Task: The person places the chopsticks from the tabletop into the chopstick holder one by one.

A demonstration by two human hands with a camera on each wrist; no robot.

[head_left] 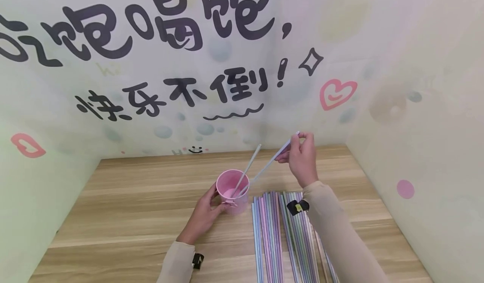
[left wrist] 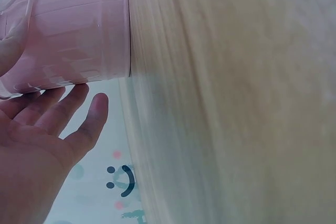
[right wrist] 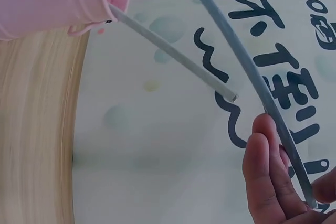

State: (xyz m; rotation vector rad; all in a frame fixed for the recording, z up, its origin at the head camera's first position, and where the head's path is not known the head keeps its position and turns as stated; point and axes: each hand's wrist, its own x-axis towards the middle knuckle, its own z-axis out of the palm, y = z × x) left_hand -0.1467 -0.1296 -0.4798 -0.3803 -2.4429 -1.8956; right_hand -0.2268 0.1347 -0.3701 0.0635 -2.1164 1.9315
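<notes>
A small pink bucket (head_left: pixel 235 205) stands upright on the table, its mouth tipped into view. My left hand (head_left: pixel 206 211) holds it from the left, thumb at the near side and fingers along the far side, as the left wrist view of the bucket (left wrist: pixel 68 35) shows. One pale grey straw (head_left: pixel 247 167) leans in the bucket and sticks out over the rim. My right hand (head_left: pixel 302 159) pinches a pale blue straw (head_left: pixel 270 161) near its upper end; its lower end reaches into the bucket. In the right wrist view this straw (right wrist: pixel 241 56) looks slightly bowed.
Many long pastel straws (head_left: pixel 269 236) lie side by side on the wooden table (head_left: pixel 151 199), right of the bucket. More straws (head_left: pixel 302 236) lie partly under the right forearm. A white printed wall (head_left: pixel 159 136) rises behind the table, with side walls left and right.
</notes>
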